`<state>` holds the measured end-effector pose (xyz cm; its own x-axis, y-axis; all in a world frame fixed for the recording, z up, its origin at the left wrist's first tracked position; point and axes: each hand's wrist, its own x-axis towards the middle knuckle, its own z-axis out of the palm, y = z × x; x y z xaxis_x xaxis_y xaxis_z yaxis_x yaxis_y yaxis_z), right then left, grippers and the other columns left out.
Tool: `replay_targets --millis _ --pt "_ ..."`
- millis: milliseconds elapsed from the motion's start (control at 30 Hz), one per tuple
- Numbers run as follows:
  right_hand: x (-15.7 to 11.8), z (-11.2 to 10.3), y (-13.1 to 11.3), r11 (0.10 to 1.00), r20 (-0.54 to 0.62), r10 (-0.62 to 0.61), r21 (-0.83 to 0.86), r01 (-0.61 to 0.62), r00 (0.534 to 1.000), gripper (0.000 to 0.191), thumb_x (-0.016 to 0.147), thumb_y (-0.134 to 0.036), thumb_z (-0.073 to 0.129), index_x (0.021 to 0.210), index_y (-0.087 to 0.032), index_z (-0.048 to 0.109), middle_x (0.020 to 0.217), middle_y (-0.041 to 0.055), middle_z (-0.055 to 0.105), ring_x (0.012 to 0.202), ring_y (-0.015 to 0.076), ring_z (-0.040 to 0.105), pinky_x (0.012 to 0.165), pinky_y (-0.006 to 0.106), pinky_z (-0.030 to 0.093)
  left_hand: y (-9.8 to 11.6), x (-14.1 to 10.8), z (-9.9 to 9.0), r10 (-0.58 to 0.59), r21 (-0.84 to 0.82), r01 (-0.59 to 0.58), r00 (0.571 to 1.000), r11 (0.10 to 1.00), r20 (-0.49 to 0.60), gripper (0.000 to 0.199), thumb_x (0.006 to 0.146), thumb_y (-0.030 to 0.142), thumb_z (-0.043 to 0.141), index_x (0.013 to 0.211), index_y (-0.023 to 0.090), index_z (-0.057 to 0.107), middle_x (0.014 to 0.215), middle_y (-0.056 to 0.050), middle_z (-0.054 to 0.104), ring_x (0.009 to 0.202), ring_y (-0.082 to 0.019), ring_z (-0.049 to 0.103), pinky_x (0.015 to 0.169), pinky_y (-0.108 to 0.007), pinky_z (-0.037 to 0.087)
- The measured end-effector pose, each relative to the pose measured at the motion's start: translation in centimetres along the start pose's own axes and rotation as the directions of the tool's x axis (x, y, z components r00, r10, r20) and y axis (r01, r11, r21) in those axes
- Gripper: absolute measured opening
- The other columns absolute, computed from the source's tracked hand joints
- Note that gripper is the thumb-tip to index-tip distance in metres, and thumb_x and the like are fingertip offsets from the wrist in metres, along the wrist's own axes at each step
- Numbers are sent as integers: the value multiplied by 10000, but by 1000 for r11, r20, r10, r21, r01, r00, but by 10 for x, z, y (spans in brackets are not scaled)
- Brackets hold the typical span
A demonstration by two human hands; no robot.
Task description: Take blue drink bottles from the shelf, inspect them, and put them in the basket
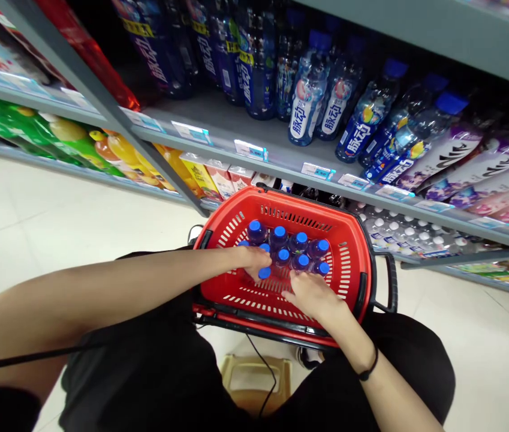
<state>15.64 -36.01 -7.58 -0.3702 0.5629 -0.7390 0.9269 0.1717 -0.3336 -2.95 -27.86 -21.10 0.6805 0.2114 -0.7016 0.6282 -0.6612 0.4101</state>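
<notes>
In front of me stands a red shopping basket holding several dark bottles with blue caps. Both my hands reach down inside it. My left hand is curled at the left of the group, around a blue-capped bottle; its fingertips are partly hidden. My right hand is at the near side of the bottles, its thumb apart from the fingers and nothing visible in its grasp. Its fingertips are close to the cap of a front bottle; whether they touch is unclear.
Beyond the basket runs a grey shelf with blue drink bottles and purple-labelled bottles. Lower down are cartons and clear bottles with white caps. A beige stool is beneath, between my legs. The basket's black handle sticks out right.
</notes>
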Motion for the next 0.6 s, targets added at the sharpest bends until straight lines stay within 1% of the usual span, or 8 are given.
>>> replay_targets --millis 67,133,200,267,333,433,533,600 --pt "0 -1 -1 1000 2 4 -1 -4 1000 503 1056 -336 553 1424 6 568 1299 279 712 1260 372 680 1045 427 511 -1 2 -2 -9 28 8 1000 1000 16 168 623 175 884 724 125 759 778 -138 760 758 -252 701 756 -325 544" --pt "-1 -1 -2 1000 4 6 -2 -6 1000 481 1054 -330 554 1397 6 590 1288 280 716 1255 373 683 1041 430 515 -7 4 -8 -29 43 29 999 999 12 120 701 104 822 808 109 768 877 -135 776 845 -237 714 836 -342 552" --pt "-1 -1 -2 1000 3 4 -3 -4 1000 460 1051 -328 558 1365 3 614 1279 276 721 1245 377 689 1031 433 523 -13 6 -14 -65 46 65 998 997 4 91 791 105 779 881 103 763 939 -116 776 906 -216 718 894 -369 557" --pt "1 1 -1 1000 4 -3 -5 3 1000 444 1049 -333 560 1339 -4 634 1272 265 728 1236 377 694 1026 431 529 -16 7 -15 -111 49 110 994 993 14 90 837 173 784 899 114 756 941 -91 772 930 -212 723 914 -391 565" --pt "3 3 0 1000 9 -5 -12 5 1000 445 1047 -334 563 1338 -6 635 1279 262 727 1241 372 692 1029 421 528 -13 6 -7 -156 57 154 987 986 48 157 852 268 803 899 126 754 933 -81 768 938 -221 728 913 -406 575" --pt "6 7 2 1000 12 5 -27 -5 1000 438 1047 -322 560 1341 -6 633 1305 268 713 1263 368 680 1037 412 520 1 6 16 -228 87 219 967 972 110 278 877 377 798 966 120 746 998 -97 758 983 -235 723 932 -439 582" --pt "7 9 2 999 8 13 -39 -12 1000 427 1047 -322 554 1324 -11 643 1307 266 712 1258 374 680 1030 417 523 12 6 39 -286 118 273 951 955 118 344 912 370 775 1129 111 712 1169 -125 726 1092 -253 701 979 -470 574" --pt "6 9 1 999 9 13 -44 -13 1000 429 1045 -333 555 1319 -17 647 1303 260 715 1249 373 686 1020 415 529 14 7 48 -298 127 285 950 950 93 360 933 348 757 1198 115 688 1256 -132 699 1153 -260 682 1013 -482 563"
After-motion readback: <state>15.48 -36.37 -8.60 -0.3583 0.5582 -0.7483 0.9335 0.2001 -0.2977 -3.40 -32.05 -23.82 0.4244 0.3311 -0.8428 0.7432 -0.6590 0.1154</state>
